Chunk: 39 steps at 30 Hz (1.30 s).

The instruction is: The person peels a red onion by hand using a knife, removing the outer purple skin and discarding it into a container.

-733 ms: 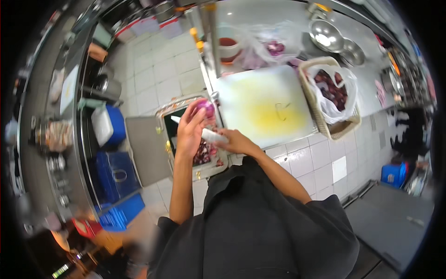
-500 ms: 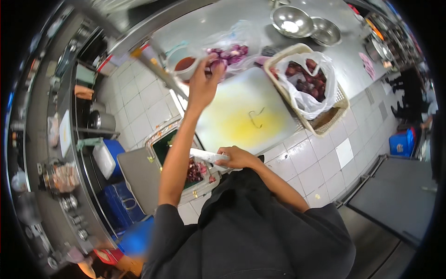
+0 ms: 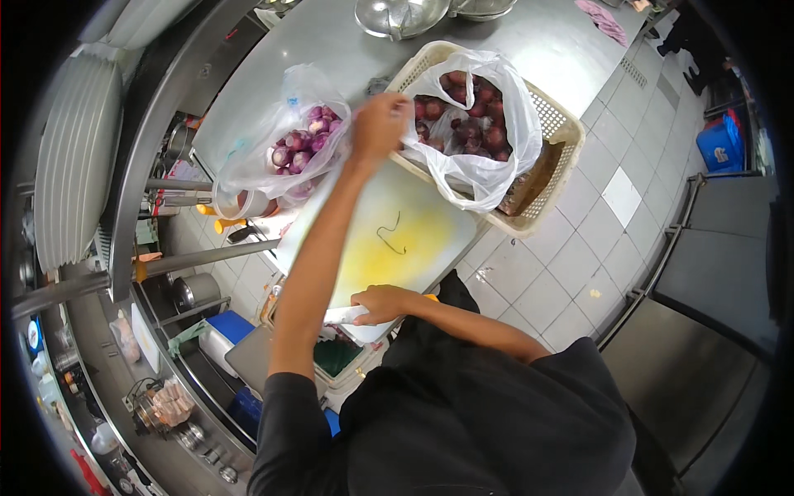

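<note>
My left hand (image 3: pixel 379 131) is stretched out over the far edge of the cutting board, beside the white plastic bag (image 3: pixel 484 182). Motion smears its fingers, so their grip does not show. In that bag lie dark red unpeeled onions (image 3: pixel 471 132). My right hand (image 3: pixel 382 304) is closed on a knife (image 3: pixel 343 315) at the near edge of the board, the blade pointing left and partly behind my left forearm. A yellow stain and a thin dark strand mark the white cutting board (image 3: pixel 434 202). Peeled purple onions (image 3: pixel 304 142) fill a clear bag at the far left.
A cream plastic basket (image 3: pixel 571 157) surrounds the white bag. Metal bowls (image 3: pixel 401 16) stand at the back of the steel table (image 3: pixel 331 41). Below the board's near left corner is an open bin (image 3: pixel 335 360). Stacked plates (image 3: pixel 74 157) and a steel rail (image 3: pixel 207 256) are on the left.
My left hand has moved right, from the peeled onions to beside the white bag; the onion at its fingers no longer shows there. The view has shifted. My right hand still holds the knife.
</note>
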Available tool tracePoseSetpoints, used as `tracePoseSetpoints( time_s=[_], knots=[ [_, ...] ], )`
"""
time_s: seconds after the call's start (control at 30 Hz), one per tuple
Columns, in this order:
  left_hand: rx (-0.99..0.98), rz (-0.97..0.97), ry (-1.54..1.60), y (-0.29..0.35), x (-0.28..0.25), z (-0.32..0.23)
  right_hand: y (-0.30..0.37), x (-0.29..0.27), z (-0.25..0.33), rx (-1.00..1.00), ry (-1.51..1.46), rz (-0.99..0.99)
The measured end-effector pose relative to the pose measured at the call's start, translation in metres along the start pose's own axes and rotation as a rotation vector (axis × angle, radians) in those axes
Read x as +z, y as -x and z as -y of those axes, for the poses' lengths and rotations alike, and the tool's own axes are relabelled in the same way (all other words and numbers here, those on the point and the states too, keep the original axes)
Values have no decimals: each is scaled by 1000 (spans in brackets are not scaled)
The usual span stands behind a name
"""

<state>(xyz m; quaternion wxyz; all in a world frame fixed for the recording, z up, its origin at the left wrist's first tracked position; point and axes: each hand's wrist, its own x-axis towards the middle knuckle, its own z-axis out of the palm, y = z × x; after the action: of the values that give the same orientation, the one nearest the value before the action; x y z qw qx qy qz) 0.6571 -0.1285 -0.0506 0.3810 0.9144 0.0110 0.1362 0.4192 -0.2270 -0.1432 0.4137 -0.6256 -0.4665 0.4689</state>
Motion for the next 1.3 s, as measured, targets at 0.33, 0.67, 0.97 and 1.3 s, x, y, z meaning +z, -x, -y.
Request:
tracePoseSetpoints(
  time_s=[0.33,0.67,0.97,1.3],
  knots=[
    [83,350,-342,11,149,-40,9,2,1,-105,-353,-93],
    [-269,-53,946,125,-46,-72,14,10,4,74,-14,24],
    [-491,-898,1313,398,-221,-49,-21,36,109,89,65,-301],
    [-500,-1488,1275,491,-212,-13,-80,139,225,-115,396,-121]
  ],
)
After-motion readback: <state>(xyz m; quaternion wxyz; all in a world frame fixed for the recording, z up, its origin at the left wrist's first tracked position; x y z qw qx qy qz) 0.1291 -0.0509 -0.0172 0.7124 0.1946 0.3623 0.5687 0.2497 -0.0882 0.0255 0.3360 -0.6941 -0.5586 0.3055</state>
